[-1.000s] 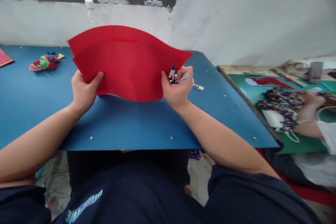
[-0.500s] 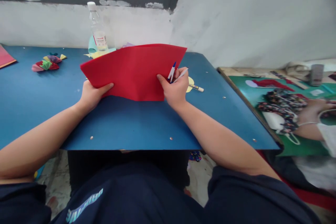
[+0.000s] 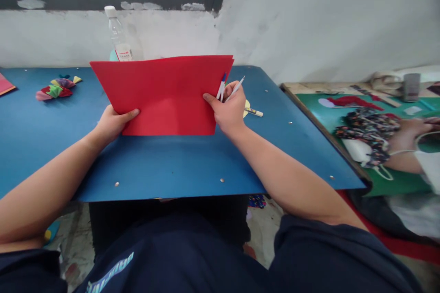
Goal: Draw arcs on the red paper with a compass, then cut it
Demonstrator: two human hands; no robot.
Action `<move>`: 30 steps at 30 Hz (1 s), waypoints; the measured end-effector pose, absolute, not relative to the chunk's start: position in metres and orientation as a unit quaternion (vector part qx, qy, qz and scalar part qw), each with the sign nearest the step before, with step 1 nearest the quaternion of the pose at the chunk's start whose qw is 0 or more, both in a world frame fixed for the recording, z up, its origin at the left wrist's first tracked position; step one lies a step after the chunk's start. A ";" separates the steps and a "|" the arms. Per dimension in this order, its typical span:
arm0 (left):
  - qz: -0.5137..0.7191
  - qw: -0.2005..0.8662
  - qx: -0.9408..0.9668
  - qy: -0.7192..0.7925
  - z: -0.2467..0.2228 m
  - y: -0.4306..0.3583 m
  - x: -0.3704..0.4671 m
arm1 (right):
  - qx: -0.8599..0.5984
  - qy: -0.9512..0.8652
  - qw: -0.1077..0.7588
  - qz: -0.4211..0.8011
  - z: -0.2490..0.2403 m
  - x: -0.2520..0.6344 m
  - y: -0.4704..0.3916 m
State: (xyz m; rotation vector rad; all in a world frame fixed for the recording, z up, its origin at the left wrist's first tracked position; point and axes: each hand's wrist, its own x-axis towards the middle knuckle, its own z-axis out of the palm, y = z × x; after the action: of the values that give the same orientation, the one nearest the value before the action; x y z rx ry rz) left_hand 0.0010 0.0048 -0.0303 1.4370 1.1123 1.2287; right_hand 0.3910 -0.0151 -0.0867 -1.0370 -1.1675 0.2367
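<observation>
A stack of red paper sheets (image 3: 165,96) is held tilted up over the blue table, its lower edge near the tabletop. My left hand (image 3: 115,122) grips the lower left side, thumb in front and fingers hidden behind. On the right side my right hand (image 3: 229,105) is closed on the paper, thumb on the front face. Slim white pens (image 3: 222,89) also stick up from that hand, one with a blue end. Just right of the hand, a pale marker (image 3: 254,112) lies on the table by a yellow round piece.
Behind the paper stands a clear bottle (image 3: 118,36) with a white cap. Colourful fabric scrunchies (image 3: 57,89) lie at the left on the blue table (image 3: 165,169). At right, a co-worker's arm (image 3: 405,146) rests over a green table (image 3: 395,185) with fabric on it.
The red paper has straightened from a bent, slanted pose to a flatter, more level one. Both hands still hold it, and the view has shifted slightly.
</observation>
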 end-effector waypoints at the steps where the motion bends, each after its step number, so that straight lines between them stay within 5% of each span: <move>1: 0.502 0.446 0.587 0.452 -0.030 0.005 0.000 | -0.469 -0.524 0.703 0.105 -0.087 0.391 -0.015; 8: 0.575 0.325 0.601 0.451 -0.033 0.004 0.001 | -0.469 -0.510 0.718 0.063 -0.083 0.381 -0.020; 16: 0.581 0.396 0.566 0.431 -0.043 0.005 0.003 | -0.471 -0.512 0.713 0.081 -0.086 0.365 -0.029; 24: 0.573 0.349 0.611 0.419 -0.049 0.003 0.008 | -0.527 -0.538 0.658 -0.015 -0.074 0.356 -0.043; 30: 0.534 0.360 0.650 0.402 -0.050 -0.001 0.002 | -0.538 -0.539 0.647 0.036 -0.084 0.346 -0.038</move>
State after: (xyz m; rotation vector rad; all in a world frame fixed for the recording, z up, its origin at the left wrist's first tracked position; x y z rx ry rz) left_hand 0.0020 -0.0012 -0.0497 1.6763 1.0366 1.3770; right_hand 0.3461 -0.0376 -0.0838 -1.2227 -1.2259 0.0813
